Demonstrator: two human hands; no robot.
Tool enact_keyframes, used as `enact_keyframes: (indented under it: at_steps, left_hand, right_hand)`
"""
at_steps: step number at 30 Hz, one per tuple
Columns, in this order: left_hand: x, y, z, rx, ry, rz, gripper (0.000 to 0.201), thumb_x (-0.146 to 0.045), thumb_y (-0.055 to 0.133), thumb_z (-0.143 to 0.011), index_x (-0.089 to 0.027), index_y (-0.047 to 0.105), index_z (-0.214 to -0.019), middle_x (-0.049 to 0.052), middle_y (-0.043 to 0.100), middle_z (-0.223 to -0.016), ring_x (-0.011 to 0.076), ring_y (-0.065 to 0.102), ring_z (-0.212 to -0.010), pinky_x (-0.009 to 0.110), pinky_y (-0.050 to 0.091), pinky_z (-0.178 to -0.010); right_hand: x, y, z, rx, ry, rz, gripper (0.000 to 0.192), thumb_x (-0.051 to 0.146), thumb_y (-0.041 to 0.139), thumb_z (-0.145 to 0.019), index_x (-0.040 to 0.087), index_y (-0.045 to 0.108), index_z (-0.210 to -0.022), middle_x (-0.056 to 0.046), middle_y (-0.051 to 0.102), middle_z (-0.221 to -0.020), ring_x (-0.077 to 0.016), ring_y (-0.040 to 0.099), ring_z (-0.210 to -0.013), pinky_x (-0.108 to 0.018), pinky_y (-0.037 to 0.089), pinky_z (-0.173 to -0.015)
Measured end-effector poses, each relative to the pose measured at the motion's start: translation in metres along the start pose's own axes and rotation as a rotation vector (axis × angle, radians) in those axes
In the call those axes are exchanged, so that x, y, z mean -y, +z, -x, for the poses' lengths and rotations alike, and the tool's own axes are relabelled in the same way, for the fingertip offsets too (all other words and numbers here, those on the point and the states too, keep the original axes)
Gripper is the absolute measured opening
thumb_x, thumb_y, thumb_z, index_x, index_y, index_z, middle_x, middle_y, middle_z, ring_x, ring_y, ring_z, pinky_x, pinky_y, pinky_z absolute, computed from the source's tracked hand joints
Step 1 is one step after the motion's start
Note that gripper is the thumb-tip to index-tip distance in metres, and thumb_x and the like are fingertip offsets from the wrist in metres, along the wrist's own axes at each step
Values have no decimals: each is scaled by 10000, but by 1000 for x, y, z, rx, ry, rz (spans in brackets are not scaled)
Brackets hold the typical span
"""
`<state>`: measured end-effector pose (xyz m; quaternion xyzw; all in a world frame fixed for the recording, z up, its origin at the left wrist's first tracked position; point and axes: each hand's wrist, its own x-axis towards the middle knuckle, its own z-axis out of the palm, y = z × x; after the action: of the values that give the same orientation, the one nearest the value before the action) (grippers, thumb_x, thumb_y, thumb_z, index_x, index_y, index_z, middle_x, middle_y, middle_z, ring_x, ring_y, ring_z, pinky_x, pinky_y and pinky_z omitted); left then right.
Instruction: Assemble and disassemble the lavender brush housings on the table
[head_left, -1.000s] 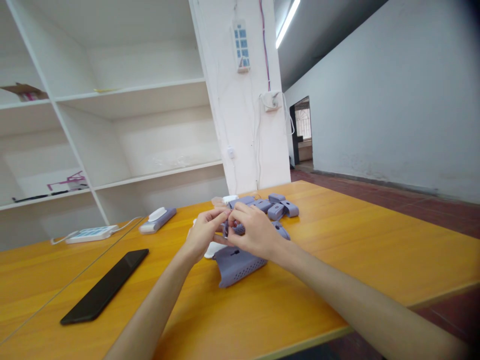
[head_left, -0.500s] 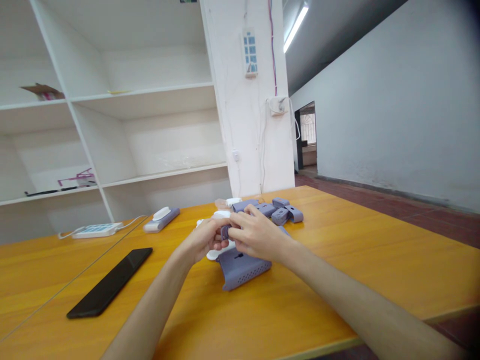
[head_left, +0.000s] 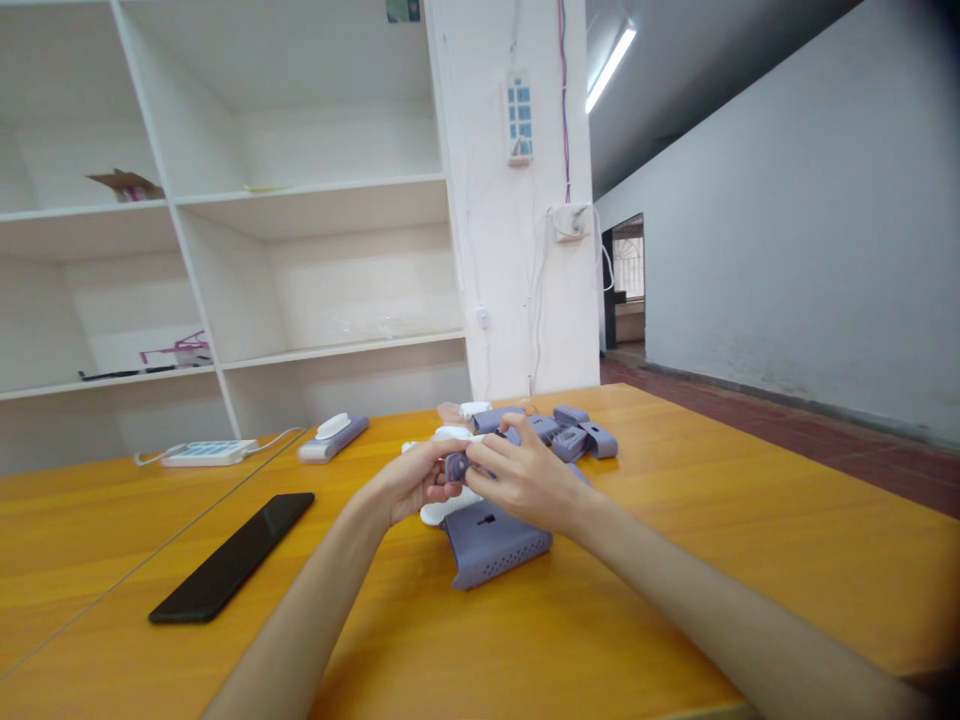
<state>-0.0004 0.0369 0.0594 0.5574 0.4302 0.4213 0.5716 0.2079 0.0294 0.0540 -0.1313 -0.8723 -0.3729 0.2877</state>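
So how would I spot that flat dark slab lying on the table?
Start at the orange table and look to the left hand's side. The black phone lies flat and alone there, nearer the camera than the white power strip. It is the only black, glossy thing; the parts near it are lilac or white.

You are seated at an orange wooden table (head_left: 750,520) whose far edge meets a white shelving unit (head_left: 225,250) filling the left of the view; its compartments are mostly bare, with a scrap of cardboard (head_left: 127,185) on an upper shelf. Right of the shelves stands a white pillar (head_left: 517,300) carrying a wall-mounted power strip (head_left: 519,118), a purple cable (head_left: 562,100) and a white socket box (head_left: 570,222). Beyond it you see a grey wall (head_left: 787,230), a dark red floor (head_left: 825,440), an open doorway (head_left: 628,285) with daylight behind, and a lit ceiling tube (head_left: 611,66).
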Motion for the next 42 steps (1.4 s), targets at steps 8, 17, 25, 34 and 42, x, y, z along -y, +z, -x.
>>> enact_keyframes:
  at_steps: [8,17,25,34,42]
  left_hand:
    - [2,20,-5,-119,346,-99,351,-480,657,-941,-137,671,-1013,-62,598,-572,77,529,-378,164,372,-332]
    - [0,28,-4,-212,578,-120,450,-516,668,-906,-145,690,-1159,27,700,-822,76,569,-445,174,437,-356]
    - [2,45,5,-157,683,-247,377,-449,635,-953,-185,700,-1215,49,672,-970,49,535,-464,168,401,-348]
    - [-1,49,8,-183,685,-327,345,-440,602,-975,-220,681,-1229,67,645,-1132,7,500,-419,144,343,-300]
    - [0,45,2,-133,447,-232,541,-546,629,-901,-110,628,-1222,-49,565,-513,108,499,-342,160,349,-267]
  right_hand:
    - [10,-6,-4,7,314,-134,122,140,602,-922,147,649,-1035,-190,632,-1243,-329,584,-1125,-532,353,-1015]
    - [14,-16,-11,-148,655,-560,164,224,527,-983,190,629,-1107,-134,687,-1223,-302,598,-1170,-487,359,-1058]
    - [-19,-9,-2,113,967,-1403,578,623,394,-1004,143,688,-872,-115,763,-802,-201,716,-618,-279,483,-535]
    - [-15,-9,1,-16,1033,-1676,472,633,674,-822,162,647,-810,-30,680,-754,-104,574,-565,-242,453,-565]
    - [-8,5,2,-178,932,-1255,233,321,749,-781,189,608,-911,35,600,-701,-137,555,-616,-258,398,-572]
